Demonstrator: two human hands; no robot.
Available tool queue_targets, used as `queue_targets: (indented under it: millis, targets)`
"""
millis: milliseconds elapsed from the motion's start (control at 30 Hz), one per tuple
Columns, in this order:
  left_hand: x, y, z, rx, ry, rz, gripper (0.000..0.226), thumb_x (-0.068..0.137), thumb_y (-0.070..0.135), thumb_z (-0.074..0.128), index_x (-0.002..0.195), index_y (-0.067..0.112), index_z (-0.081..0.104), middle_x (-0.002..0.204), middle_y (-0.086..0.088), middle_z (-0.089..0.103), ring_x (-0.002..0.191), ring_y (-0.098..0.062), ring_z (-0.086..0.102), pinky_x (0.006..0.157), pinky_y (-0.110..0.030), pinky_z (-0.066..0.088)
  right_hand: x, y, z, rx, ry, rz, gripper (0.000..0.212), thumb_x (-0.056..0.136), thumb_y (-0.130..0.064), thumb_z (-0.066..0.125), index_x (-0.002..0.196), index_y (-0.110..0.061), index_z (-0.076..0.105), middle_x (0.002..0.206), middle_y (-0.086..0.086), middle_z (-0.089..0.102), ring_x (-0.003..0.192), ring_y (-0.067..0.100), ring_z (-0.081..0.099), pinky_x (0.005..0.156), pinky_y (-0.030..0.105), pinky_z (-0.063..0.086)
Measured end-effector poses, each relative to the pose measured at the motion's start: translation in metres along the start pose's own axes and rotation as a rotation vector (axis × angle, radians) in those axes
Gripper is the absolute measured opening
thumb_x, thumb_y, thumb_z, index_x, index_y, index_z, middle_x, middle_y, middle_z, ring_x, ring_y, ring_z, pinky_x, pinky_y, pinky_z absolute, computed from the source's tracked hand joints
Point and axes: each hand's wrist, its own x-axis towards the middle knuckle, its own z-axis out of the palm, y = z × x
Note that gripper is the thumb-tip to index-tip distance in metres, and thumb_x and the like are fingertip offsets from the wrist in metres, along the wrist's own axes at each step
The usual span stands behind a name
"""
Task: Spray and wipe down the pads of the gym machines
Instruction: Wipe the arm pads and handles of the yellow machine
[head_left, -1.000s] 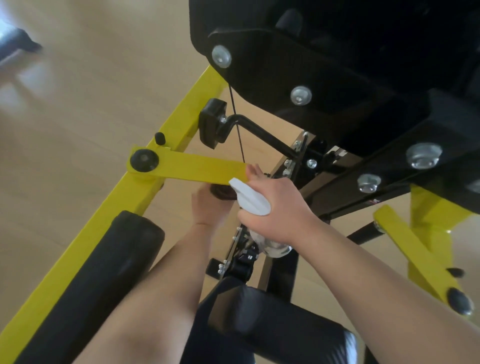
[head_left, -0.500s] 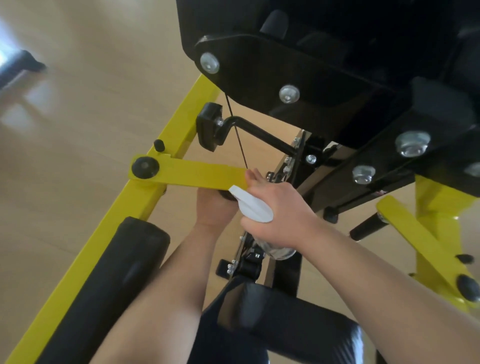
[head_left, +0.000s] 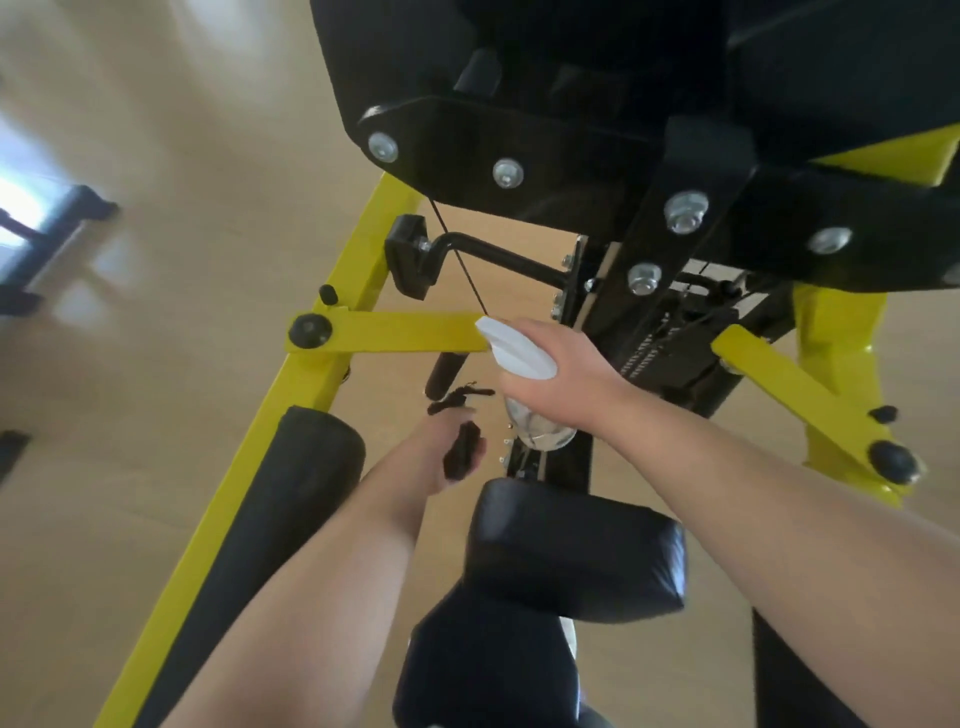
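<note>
Cloth (head_left: 460, 458) withdrawn by left hand (head_left: 427, 456), bottle (head_left: 519, 356) still held

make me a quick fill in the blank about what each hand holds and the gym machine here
1. The right hand grips a spray bottle whose trigger head is ____.
2. The left hand holds a small cloth that is ____ in colour.
3. The machine's frame is painted ____.

Missing words: white; black; yellow
</note>
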Motion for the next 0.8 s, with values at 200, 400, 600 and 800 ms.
queue_targets:
  millis: [200,400,600,800]
  targets:
    - [-0.044,0.013,0.015,0.372,-0.021,0.216,0.055,0.077,0.054,0.080,0.115,0.020,0.063,0.107,-0.007,0.073,0.103,-0.025,0.067,0.088,-0.038,0.058,-0.049,0.009,-0.037,-0.025,0.081,0.040,0.018,0.086,-0.025,0.073,0.104,-0.026,0.069,0.090,-0.006,0.065,0.083,0.008,0.061,0.069,0.021,0.049]
    - [-0.100,0.052,0.041,0.599,-0.148,0.355,0.053,0.078,0.055,0.080,0.115,0.022,0.062,0.107,-0.008,0.073,0.102,-0.027,0.068,0.087,-0.040,0.059,-0.100,0.052,-0.057,0.012,0.289,0.383,0.019,0.084,-0.023,0.072,0.102,-0.023,0.067,0.092,-0.002,0.068,0.082,0.015,0.064,0.068,0.034,0.052]
    - [-0.133,0.063,0.100,1.146,-0.135,0.500,0.042,0.084,0.058,0.072,0.112,0.027,0.067,0.106,-0.001,0.073,0.099,-0.022,0.068,0.092,-0.042,0.057,-0.130,0.104,-0.049,-0.010,0.443,0.569,0.033,0.088,-0.025,0.073,0.118,-0.016,0.063,0.101,0.001,0.063,0.087,0.018,0.059,0.066,0.027,0.042]
    - [-0.142,0.057,0.143,1.155,-0.277,0.468,0.040,0.086,0.052,0.074,0.114,0.026,0.067,0.104,0.000,0.074,0.096,-0.020,0.072,0.083,-0.038,0.061,-0.132,0.115,-0.046,-0.102,0.534,0.686,0.017,0.084,-0.033,0.068,0.093,-0.019,0.065,0.089,0.002,0.067,0.084,0.023,0.065,0.073,0.037,0.060]
